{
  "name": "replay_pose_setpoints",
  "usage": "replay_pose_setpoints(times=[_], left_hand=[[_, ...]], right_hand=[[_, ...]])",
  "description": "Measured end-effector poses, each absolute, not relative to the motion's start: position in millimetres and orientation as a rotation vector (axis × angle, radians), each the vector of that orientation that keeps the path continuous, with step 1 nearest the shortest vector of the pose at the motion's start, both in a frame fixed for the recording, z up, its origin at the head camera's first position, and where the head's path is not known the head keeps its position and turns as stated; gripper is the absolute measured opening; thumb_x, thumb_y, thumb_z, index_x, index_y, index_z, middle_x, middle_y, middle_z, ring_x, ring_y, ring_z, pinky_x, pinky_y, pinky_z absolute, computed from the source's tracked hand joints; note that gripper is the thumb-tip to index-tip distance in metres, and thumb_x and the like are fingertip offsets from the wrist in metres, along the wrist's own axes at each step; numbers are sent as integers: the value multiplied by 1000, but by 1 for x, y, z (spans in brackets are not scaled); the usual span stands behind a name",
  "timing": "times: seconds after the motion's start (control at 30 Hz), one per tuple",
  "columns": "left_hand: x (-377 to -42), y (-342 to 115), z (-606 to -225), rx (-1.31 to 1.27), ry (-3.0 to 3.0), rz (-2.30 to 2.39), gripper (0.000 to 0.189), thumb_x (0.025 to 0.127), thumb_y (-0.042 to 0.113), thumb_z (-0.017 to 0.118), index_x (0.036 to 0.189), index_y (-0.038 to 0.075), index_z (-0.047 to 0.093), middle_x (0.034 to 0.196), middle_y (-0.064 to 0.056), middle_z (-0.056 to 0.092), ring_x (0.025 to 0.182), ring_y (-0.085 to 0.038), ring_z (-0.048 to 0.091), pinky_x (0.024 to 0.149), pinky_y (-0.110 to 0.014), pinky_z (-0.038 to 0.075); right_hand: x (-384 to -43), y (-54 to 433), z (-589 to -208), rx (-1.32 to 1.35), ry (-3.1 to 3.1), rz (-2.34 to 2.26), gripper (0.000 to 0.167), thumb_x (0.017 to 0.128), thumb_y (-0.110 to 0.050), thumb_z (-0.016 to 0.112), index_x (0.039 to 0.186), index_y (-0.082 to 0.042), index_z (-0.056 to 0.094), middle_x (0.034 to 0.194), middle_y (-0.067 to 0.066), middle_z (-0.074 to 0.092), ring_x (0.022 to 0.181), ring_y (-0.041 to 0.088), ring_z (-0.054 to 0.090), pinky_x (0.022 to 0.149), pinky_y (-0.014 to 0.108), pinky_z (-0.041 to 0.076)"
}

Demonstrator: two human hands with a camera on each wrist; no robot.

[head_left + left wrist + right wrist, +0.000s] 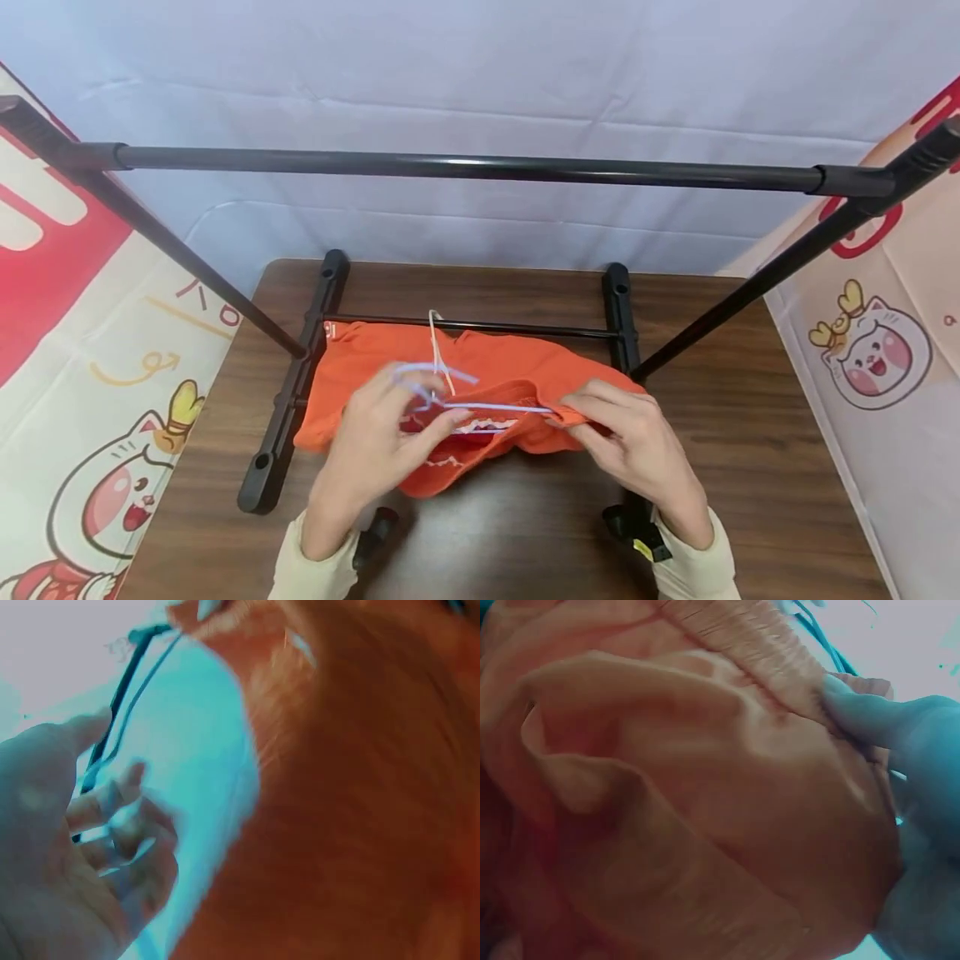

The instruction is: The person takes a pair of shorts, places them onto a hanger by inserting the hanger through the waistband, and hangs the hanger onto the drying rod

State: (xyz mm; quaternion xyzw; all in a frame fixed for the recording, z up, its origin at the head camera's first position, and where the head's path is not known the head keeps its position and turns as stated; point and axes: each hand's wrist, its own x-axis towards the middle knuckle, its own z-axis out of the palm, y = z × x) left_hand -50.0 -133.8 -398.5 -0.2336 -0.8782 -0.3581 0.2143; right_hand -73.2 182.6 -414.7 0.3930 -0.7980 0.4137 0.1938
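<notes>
An orange garment (480, 354) with a gathered waistband (761, 660) lies across the lower part of the rack, its opening towards me. A thin lilac clothes hanger (498, 407) with a pale hook (432, 325) reaches into that opening. My left hand (386, 425) holds the hanger's left part with bent fingers, blurred in the left wrist view, the thumb standing apart. My right hand (626, 421) pinches the waistband at the right, beside the hanger's right end. The fabric hides part of the hanger.
A black rack stands on the brown wooden table (750, 433), with a top bar (465, 164) and a low bar (525, 329) behind the garment. Its feet (273, 450) flank the garment. Pale cloth (480, 75) hangs behind, with printed cartoon panels (873, 350) at the sides.
</notes>
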Motion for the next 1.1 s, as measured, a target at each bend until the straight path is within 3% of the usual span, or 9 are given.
replay_pose_setpoints(times=[0.07,0.13,0.23,0.4,0.57,0.67,0.77,0.87,1.1], left_hand=[[-52,-146,-396,-572,-2456,-940,58,89,57,79,121,10,71,121,-7,72,111,-23,64,98,-39,51],[-52,-163,-394,-500,-2519,-918,80,82,62,83,141,12,61,134,-10,67,127,-30,59,108,-49,44],[-52,-187,-393,-489,-2626,-977,98,71,52,95,153,20,53,142,-3,67,134,-26,59,115,-39,42],[-56,-208,-395,-629,-2528,-1212,56,72,14,97,124,22,76,106,8,80,88,-1,70,79,-11,52],[-58,-215,-398,-613,-2208,-1420,37,67,-11,91,96,9,82,83,9,78,55,4,45,47,-13,32],[-57,-216,-396,-597,-2205,-1477,38,67,-14,90,96,7,81,85,6,78,57,1,48,49,-14,34],[-58,-217,-392,-616,-2373,-1535,46,74,-5,92,112,14,74,102,1,81,82,-1,71,68,-14,51],[-60,-219,-390,-624,-2626,-1506,51,83,12,90,127,23,67,115,6,80,100,-3,75,85,-15,55],[-65,-218,-380,-763,-2820,-1345,16,92,30,83,107,36,78,84,23,75,69,-1,59,62,-19,50]], right_hand=[[-75,189,-415,1040,-2203,1195,7,96,-19,78,102,-17,79,90,-4,71,73,-1,54,61,11,41],[-76,196,-414,960,-2163,1240,10,90,-12,84,99,-13,80,88,0,72,75,0,56,62,12,43],[-77,206,-411,853,-2124,1291,13,84,-5,86,95,-9,80,86,4,72,77,0,58,68,12,46],[-78,217,-408,783,-2071,1355,18,78,6,86,91,-4,79,85,3,71,78,2,59,71,12,46],[-77,228,-410,762,-2008,1462,17,77,11,85,90,3,78,85,3,71,78,5,60,71,12,48],[-76,231,-409,757,-1990,1499,16,77,12,84,89,5,78,86,2,72,78,5,61,72,12,49],[-75,232,-407,798,-1906,1591,13,78,12,84,88,8,77,87,3,73,78,6,62,70,12,49],[-77,232,-404,878,-1775,1676,14,78,11,85,87,14,75,87,8,74,79,8,64,68,13,49],[-78,234,-397,957,-1765,1719,16,77,12,85,89,14,75,88,10,74,81,10,65,71,14,51]])
